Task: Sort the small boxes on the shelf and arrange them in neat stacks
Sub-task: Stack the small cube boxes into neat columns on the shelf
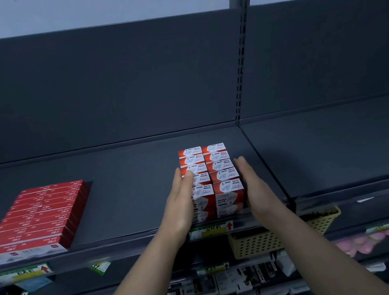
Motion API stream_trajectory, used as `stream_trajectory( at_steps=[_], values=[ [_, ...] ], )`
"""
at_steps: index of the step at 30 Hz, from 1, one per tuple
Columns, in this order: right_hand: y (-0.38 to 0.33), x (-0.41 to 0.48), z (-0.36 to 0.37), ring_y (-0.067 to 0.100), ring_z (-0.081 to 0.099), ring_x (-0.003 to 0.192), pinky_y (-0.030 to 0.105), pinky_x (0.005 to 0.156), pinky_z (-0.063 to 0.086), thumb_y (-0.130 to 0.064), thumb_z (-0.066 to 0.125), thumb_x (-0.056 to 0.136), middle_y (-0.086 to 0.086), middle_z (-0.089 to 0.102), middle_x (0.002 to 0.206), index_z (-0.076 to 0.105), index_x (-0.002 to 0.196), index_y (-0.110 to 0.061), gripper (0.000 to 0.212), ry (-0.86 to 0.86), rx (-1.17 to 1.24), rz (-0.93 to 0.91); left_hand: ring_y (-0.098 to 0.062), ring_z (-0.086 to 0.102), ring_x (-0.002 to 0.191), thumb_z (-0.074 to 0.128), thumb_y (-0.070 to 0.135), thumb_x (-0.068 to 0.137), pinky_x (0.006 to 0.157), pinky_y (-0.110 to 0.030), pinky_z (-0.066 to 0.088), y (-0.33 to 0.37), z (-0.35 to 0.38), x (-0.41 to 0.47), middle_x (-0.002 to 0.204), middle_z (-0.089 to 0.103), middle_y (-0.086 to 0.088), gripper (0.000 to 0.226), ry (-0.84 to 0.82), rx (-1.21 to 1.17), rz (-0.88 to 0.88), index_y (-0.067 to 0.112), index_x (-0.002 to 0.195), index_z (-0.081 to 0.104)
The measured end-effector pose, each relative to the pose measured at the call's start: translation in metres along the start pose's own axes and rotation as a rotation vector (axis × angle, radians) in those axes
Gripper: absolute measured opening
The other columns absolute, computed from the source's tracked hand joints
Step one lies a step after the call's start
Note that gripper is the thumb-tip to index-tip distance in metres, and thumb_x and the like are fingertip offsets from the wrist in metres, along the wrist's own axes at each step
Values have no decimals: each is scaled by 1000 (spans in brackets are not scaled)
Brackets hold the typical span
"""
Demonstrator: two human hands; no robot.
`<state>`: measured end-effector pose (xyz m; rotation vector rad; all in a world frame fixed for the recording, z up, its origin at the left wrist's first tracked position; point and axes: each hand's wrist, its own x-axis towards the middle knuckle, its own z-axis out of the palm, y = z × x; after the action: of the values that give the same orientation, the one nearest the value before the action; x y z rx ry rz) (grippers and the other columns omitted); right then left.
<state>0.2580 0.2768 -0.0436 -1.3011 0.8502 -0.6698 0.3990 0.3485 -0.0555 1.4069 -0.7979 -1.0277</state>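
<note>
The paper clip boxes [220,166] are sitting in two neat rows at the shelf [131,192] front, slightly toward 3 o'clock. The left hand [181,201] is pressing straight fingers against their 9 o'clock side, and the right hand [253,183] is pressing flat against the 3 o'clock side. Flat red boxes [37,219] are lying well apart at 9 o'clock

matt metal shelf [124,198], glossy cardboard boxes [224,175]

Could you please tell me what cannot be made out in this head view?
Head view, each item:
Paper clip boxes: both flanks covered by the left hand and right hand.
Price label under them: text blurred.
Flat red boxes: print too small.
Yellow basket: contents hidden by right forearm and shelf edge.
</note>
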Motion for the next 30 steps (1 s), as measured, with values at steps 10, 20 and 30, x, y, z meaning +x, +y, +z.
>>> stream_trajectory(
  at_steps=[10,20,30],
  values=[
    [3,17,-3,14,67,102,39,94,48,-61,20,96,-3,71,110,68,108,-33,57,-49,106,61,-15,61,114,42,80,77,104,-44,42,1,-6,8,123,64,11,68,17,-41,-38,41,133,46],
    [-1,47,-1,25,66,106,42,95,47,-58,21,97,9,69,113,64,116,-18,61,-102,277,161,-22,69,98,36,60,94,99,-46,47,15,-5,28,103,74,-3,48,10,-191,-195,26,107,67],
    [5,54,1,26,66,106,41,93,49,-61,24,95,9,69,114,63,120,-17,63,-75,284,161,-24,70,96,39,58,94,98,-48,48,15,-3,31,97,75,-4,41,18,-240,-199,28,95,66]
  ],
)
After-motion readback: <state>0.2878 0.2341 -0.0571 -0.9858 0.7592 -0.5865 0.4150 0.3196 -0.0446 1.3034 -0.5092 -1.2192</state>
